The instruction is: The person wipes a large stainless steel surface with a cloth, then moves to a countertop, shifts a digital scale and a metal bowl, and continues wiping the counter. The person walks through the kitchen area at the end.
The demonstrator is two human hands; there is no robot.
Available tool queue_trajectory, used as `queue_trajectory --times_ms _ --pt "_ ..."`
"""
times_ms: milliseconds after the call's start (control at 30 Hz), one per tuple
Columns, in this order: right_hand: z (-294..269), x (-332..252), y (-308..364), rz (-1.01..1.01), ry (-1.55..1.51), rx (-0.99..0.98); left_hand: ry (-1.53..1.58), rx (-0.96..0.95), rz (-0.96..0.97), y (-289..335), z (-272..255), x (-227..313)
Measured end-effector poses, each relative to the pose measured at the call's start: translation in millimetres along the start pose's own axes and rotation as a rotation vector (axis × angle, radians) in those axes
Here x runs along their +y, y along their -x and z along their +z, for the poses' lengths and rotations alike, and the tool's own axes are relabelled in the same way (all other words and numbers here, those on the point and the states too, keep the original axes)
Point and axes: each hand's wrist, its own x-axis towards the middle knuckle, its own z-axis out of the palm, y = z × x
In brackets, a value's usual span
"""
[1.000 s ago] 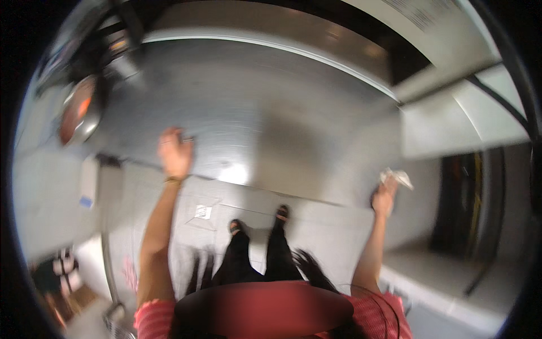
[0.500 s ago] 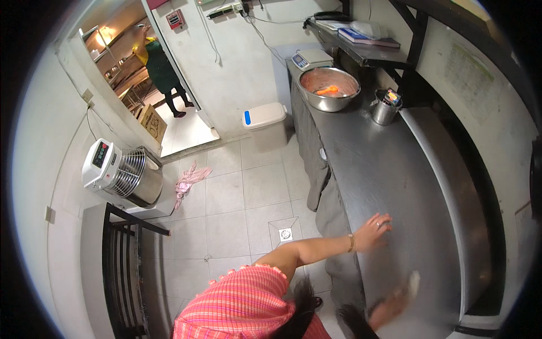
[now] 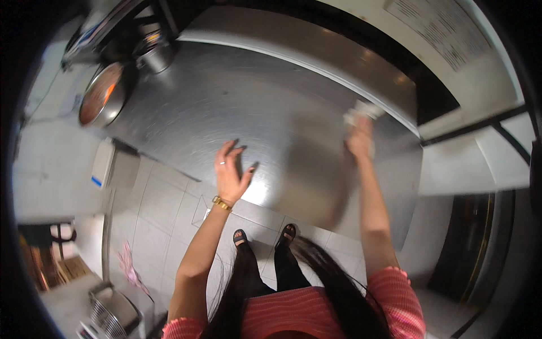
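My right hand (image 3: 359,138) is stretched to the far right of the steel counter (image 3: 243,101), closed on a white cloth (image 3: 362,112). The cloth is crumpled and lies close to the raised rear edge; hand and cloth are smeared by motion. Nearer to me, my left hand (image 3: 230,175) is over the front part of the counter with its fingers apart and nothing in them. Whether its fingertips touch the steel, I cannot tell.
At the counter's left end are a large steel bowl (image 3: 114,101) with something orange inside and a metal canister (image 3: 156,58). A lidded white bin (image 3: 114,165) stands on the floor below. A dough mixer (image 3: 110,313) is at lower left, near a pink cloth (image 3: 129,265).
My view has swung from the room to face the counter. My right hand has carried the white cloth across to the counter's rear right. The left hand stays empty over the steel.
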Motion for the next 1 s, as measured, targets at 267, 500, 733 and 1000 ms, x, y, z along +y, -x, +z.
queue_trajectory --times_ms 267,500,733,1000 --pt "-11.5 -320.6 157.3 -0.444 -0.791 -0.523 0.106 0.195 -0.128 -1.0 -20.2 -8.0" --pt "-44.0 -95.1 188.0 0.041 -0.048 0.047 0.050 0.101 -0.087 8.4 -43.6 -39.5" --pt "-79.4 106.1 126.1 0.556 0.211 0.002 0.020 0.027 -0.073 6.6 -10.0 -6.2" --pt "2.5 -189.8 57.4 -0.570 -0.286 -0.132 -0.062 0.008 -0.126 8.4 -11.3 -15.9"
